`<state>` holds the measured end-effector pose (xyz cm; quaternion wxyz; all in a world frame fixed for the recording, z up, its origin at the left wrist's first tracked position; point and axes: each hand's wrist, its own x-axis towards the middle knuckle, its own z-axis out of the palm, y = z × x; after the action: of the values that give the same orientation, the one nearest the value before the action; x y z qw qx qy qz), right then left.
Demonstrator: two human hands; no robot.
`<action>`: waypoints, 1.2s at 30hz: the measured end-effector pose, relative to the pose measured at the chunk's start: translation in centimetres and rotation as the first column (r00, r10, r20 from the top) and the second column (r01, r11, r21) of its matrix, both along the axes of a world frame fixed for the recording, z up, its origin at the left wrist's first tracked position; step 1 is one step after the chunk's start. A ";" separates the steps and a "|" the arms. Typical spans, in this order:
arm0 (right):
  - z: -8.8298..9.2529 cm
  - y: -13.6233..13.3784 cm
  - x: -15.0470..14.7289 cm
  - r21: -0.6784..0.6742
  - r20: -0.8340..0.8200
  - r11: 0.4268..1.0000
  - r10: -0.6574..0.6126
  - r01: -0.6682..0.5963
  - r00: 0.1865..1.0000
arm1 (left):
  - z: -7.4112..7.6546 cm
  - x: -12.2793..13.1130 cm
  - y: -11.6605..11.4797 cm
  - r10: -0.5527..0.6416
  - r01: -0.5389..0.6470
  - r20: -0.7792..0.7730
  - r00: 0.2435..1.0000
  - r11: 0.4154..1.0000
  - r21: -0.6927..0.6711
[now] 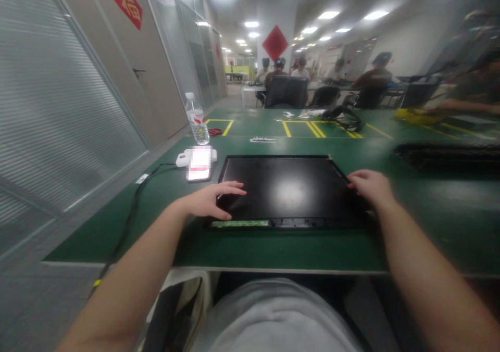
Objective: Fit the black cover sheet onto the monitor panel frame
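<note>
A black flat display panel (281, 188) lies on the green table, with a green circuit board strip (240, 223) along its near edge at the left. My left hand (209, 200) is at the panel's left edge, open, its fingers and thumb spread over the frame and a corner of the screen. At the right edge, my right hand (371, 189) has its fingers curled and pressed together on the frame. The thumb of that hand is mostly hidden.
Left of the panel are a lit phone (199, 163), a white device with a black cable, a water bottle (198, 120) and red-handled scissors (214, 132). A black cable bundle (344, 117) lies farther back. A dark long object (449, 156) is at right. People sit beyond.
</note>
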<state>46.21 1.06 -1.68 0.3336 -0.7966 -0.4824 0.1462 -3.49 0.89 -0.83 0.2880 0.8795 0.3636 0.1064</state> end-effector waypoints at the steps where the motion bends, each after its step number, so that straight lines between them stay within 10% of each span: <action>1: 0.0 0.0 0.0 -0.004 0.003 1.000 -0.001 0.001 1.000 | 0.0 0.0 0.0 -0.002 0.002 0.006 1.000 1.000 0.003; 30: 0.0 0.0 0.0 -0.015 -0.006 1.000 -0.007 0.007 1.000 | 0.1 0.4 -0.1 -0.041 0.037 0.091 0.995 0.998 0.045; 36: 0.1 -0.1 -0.3 -0.003 -0.020 1.000 -0.003 0.003 1.000 | -0.5 0.8 0.3 0.133 -0.166 0.226 0.965 0.977 0.133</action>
<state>45.94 0.97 -1.60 0.3374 -0.7964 -0.4776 0.1545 -2.65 1.21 -1.33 0.2496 0.8520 0.3865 0.2497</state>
